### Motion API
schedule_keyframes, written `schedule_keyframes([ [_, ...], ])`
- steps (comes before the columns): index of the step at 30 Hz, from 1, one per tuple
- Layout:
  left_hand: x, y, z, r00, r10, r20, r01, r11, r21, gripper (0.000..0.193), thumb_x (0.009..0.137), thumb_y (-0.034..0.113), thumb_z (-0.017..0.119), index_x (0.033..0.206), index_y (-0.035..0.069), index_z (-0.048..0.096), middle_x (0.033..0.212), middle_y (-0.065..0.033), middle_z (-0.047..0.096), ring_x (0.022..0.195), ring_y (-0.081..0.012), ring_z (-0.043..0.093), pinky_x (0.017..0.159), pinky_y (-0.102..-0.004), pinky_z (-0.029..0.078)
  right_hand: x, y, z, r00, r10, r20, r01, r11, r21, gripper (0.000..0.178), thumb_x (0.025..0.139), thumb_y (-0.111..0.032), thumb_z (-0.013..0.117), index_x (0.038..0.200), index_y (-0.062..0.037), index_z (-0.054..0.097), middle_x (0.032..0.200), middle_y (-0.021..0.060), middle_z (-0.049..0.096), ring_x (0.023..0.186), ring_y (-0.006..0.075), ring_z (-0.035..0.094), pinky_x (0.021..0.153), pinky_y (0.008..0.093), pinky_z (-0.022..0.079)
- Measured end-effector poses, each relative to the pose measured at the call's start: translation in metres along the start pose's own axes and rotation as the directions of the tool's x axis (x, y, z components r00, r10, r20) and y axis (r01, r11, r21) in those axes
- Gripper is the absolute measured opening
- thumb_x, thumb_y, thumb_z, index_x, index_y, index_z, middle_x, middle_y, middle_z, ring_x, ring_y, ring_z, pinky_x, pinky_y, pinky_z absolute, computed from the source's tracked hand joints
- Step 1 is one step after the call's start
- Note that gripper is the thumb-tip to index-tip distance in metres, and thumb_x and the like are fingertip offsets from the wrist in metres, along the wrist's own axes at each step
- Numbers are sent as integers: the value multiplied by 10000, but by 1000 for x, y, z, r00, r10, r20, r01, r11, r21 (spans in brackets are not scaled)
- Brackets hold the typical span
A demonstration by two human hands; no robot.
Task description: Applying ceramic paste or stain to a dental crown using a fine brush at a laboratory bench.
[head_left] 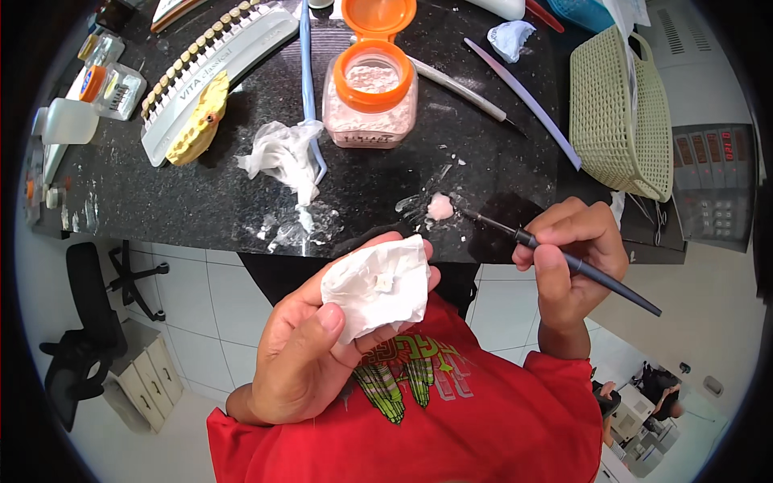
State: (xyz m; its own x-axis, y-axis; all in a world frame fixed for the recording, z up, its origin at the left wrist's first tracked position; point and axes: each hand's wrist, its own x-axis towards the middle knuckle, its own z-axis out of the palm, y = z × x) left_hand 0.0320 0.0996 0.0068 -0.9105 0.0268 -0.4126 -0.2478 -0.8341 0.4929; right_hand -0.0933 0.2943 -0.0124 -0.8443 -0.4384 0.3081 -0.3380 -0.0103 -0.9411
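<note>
On the fingers of my left hand (294,362) lies a crumpled white tissue (358,266), with the thumb at its near edge. A small tooth-like white piece (384,283) rests in the tissue's middle. My right hand (576,249) pinches a thin brush (604,279) with a dark handle, slanted down to the left. Its tip is beside a pale pink lump of paste (440,207) on the black speckled counter (370,185); whether they touch, I cannot tell. Beyond the lump stands a jar of pinkish powder (370,129) with its orange lid flipped up.
A tooth shade guide (221,80) and a yellow dental model (197,121) lie at the left, near small bottles (68,121). Crumpled tissue (282,157) touches a blue stick (307,72). At the right are a pen-like tool (463,90), a woven basket (616,105) and a panel with digits (713,169).
</note>
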Motion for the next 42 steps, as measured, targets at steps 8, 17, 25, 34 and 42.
schedule_keyframes([
  [8, 2, 0, 0, 998, 8, -56, -9, 1000, -12, 714, 917, 298, 524, 1386, -121, 185, 1388, -346, 303, 1271, -442, 384, 1031, -470, 396, 3, 4, -1, 997, -49, 57, 55, 992, -110, 154, 718, 42, 662, 827, 6, 559, 701, 112, 630, 572, 121, 591, 498, 209, 466],
  [17, 2, 7, -1, 997, -12, -75, 13, 1000, 9, 699, 917, 296, 520, 1375, -127, 206, 1376, -352, 315, 1257, -446, 400, 1022, -477, 403, 7, 5, 3, 989, -68, 133, 87, 986, -144, 169, 704, 43, 672, 832, -3, 571, 701, 105, 635, 579, 123, 592, 495, 212, 459],
  [25, 2, 14, -1, 996, -41, -76, 43, 999, 31, 703, 909, 285, 520, 1366, -144, 202, 1361, -362, 327, 1247, -449, 410, 1015, -480, 410, 3, 3, 4, 999, 10, 49, -6, 997, -83, 156, 714, 42, 662, 836, -3, 575, 716, 108, 635, 603, 116, 594, 524, 210, 464],
  [34, 4, 15, -2, 996, -63, -61, 65, 997, 43, 711, 905, 280, 525, 1365, -153, 198, 1349, -372, 338, 1246, -452, 411, 1015, -479, 408, 2, 6, 2, 998, -48, 41, 52, 994, -94, 152, 712, 25, 667, 831, 1, 575, 689, 110, 627, 568, 119, 586, 489, 202, 450],
  [42, 3, 16, 0, 995, -75, -65, 78, 996, 40, 727, 898, 295, 535, 1365, -154, 203, 1349, -372, 340, 1248, -454, 408, 1032, -474, 389, 1, 7, -1, 991, -122, 52, 127, 987, -103, 151, 712, 9, 667, 820, 0, 562, 663, 101, 621, 555, 112, 575, 471, 200, 441],
])
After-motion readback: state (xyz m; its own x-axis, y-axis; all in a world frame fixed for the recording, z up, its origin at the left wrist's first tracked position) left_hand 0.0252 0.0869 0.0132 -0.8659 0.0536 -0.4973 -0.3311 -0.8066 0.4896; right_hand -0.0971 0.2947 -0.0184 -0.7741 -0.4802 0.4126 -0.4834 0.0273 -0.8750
